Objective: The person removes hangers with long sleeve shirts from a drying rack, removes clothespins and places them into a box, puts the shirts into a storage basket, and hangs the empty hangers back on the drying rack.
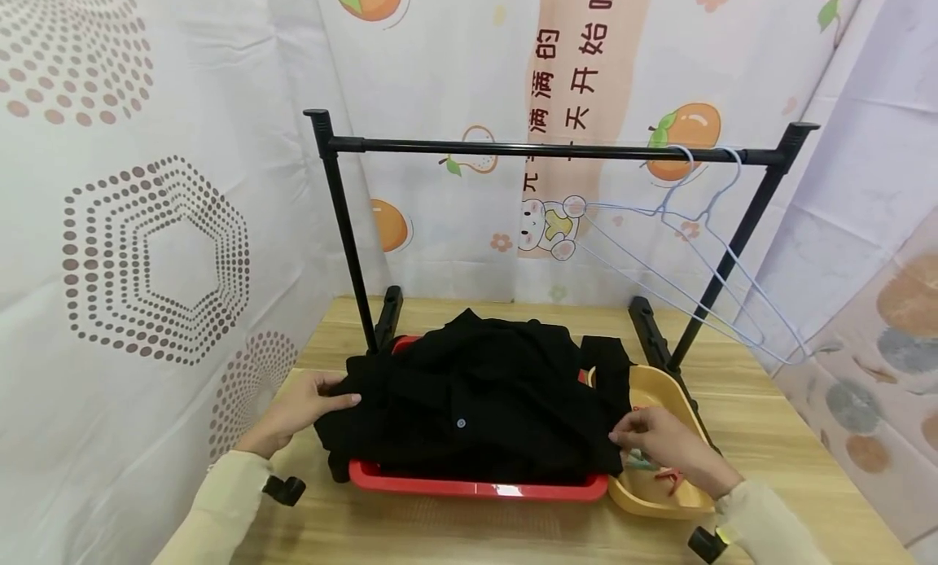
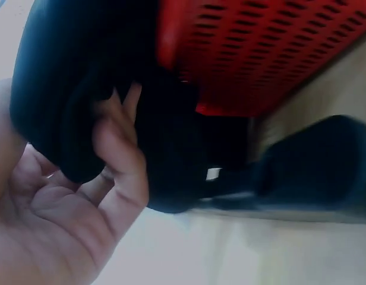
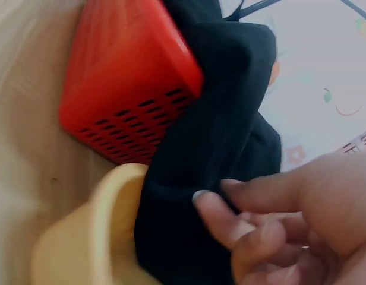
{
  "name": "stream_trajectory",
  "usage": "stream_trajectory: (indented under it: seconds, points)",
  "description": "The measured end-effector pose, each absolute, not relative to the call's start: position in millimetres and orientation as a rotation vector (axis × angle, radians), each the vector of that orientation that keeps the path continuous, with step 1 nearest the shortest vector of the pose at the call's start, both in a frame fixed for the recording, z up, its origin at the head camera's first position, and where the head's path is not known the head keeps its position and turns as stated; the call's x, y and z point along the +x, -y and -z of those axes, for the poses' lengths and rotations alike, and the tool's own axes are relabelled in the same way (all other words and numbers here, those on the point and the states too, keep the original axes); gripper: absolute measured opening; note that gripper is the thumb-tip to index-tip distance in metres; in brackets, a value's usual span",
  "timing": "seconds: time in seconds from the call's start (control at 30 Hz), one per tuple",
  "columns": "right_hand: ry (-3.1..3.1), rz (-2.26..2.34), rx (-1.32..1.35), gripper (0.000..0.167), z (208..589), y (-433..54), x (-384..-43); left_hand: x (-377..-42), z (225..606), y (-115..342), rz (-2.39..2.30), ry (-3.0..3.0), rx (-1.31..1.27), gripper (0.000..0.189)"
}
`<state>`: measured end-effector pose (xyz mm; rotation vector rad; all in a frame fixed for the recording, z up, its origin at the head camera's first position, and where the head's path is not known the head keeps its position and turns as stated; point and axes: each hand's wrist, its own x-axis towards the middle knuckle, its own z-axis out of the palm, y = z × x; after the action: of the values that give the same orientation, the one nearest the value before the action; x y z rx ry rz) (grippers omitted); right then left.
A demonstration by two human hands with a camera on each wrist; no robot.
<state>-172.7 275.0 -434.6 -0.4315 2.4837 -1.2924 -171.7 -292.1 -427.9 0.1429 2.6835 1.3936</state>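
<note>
A black shirt [image 1: 506, 394] with a small button [image 1: 461, 423] lies spread and rumpled over a red basket [image 1: 476, 488], hiding most of its opening. My left hand [image 1: 296, 410] grips the cloth at the left side, thumb on top; in the left wrist view its fingers [image 2: 120, 148] curl around a fold. On the opposite side, my right hand [image 1: 663, 443] pinches the shirt's edge between thumb and fingers. The right wrist view shows a long strip of the black cloth [image 3: 218, 107] hanging past the basket's corner and over the yellow basin's rim.
A yellow basin [image 1: 659, 508] with red and green clips [image 1: 672, 475] stands right of the basket. Behind rises a black rack [image 1: 498, 148], its feet on the wooden table [image 1: 769, 435]. Light blue wire hangers [image 1: 703, 215] hang at the rail's right end. Printed curtains surround the table.
</note>
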Motion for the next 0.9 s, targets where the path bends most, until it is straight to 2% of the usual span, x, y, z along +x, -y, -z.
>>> stream_trajectory:
  seconds: [0.13,0.23,0.43,0.5,0.6,0.7,0.9]
  points:
    - [-2.623,1.403,-0.346,0.015,414.9,-271.9,-183.8,-176.7,407.9,285.5,-1.400,-2.784,0.161,0.062]
    - [-2.670,1.527,-0.340,0.022,391.1,-263.3,-189.8,-179.6,395.1,268.7,-1.415,-2.891,0.280,0.056]
    - [-2.649,1.672,-0.478,0.028,363.9,-221.1,-181.5,-174.1,386.8,223.7,-1.119,-3.096,0.958,0.037]
    - [-2.665,1.597,-0.597,0.023,368.4,-204.0,-177.6,-171.1,388.5,214.4,-0.957,-3.017,1.174,0.028]
    - [-2.653,1.378,-0.826,0.014,382.8,-183.2,-174.3,-166.4,391.9,207.2,-0.682,-2.823,1.355,0.022]
    - [-2.619,1.097,-1.038,0.005,400.1,-171.7,-172.7,-161.6,395.2,205.8,-0.481,-2.672,1.367,0.023]
    - [-2.611,0.759,-1.296,0.005,420.5,-164.8,-171.8,-154.7,404.1,204.5,-0.171,-2.629,1.339,0.016]
